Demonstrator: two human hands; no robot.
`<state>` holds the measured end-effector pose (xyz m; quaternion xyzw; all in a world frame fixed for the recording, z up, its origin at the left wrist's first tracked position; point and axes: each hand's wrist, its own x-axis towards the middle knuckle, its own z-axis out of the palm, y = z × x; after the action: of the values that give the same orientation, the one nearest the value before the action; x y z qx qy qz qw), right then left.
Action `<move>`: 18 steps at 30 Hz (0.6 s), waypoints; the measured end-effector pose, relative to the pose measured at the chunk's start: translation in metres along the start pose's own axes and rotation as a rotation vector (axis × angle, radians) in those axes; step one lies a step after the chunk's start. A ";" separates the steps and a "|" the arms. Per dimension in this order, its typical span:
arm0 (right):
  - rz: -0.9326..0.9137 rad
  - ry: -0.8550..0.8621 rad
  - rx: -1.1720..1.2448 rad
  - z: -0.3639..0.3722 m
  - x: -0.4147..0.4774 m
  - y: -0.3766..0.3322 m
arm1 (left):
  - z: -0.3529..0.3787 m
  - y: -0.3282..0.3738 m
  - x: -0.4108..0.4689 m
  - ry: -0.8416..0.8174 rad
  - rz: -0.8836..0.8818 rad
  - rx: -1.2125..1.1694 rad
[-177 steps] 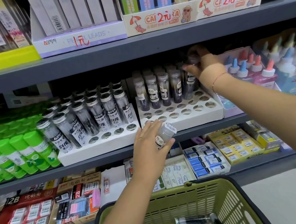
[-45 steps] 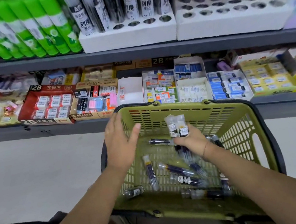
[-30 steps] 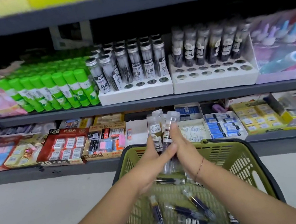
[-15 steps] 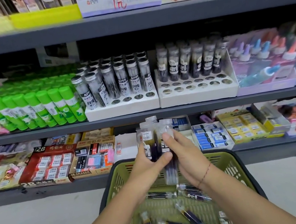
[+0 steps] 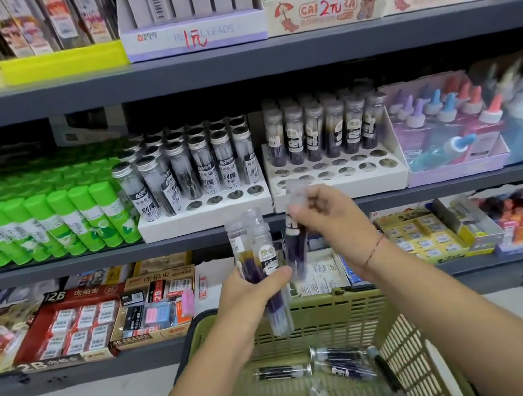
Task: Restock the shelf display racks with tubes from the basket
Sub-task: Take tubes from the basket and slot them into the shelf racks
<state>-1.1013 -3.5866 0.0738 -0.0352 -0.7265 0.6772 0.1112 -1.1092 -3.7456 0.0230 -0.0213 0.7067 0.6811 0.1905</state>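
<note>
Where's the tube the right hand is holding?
Head view, centre: the right hand pinches the tube in front of the half-empty white rack, right of the bundle in the left hand.

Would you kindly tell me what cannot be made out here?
Head view.
Count of clear plastic tubes in the left hand: overlapping, hand covers them.
Label on the clear tube in the right hand: motion blur.
Olive plastic basket, near side: cut off by bottom edge.
Right white holed rack, back rows: hidden behind front tubes.

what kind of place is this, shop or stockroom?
Most likely a stationery shop aisle: grey shelves carry glue sticks, 2B eraser boxes and a pencil-lead box with a handwritten price; a green shopping basket stands in front.
</note>
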 end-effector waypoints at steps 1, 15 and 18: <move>-0.045 0.017 -0.041 -0.007 0.014 -0.012 | -0.002 0.002 0.004 0.022 0.004 0.014; -0.291 0.212 -0.787 -0.027 0.127 -0.041 | -0.017 0.010 0.021 0.112 0.066 -0.057; -0.305 0.163 -0.837 -0.024 0.132 -0.044 | -0.018 0.008 0.022 0.101 0.062 -0.045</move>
<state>-1.2206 -3.5402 0.1340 -0.0229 -0.9236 0.2958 0.2426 -1.1366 -3.7572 0.0239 -0.0381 0.7003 0.7003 0.1328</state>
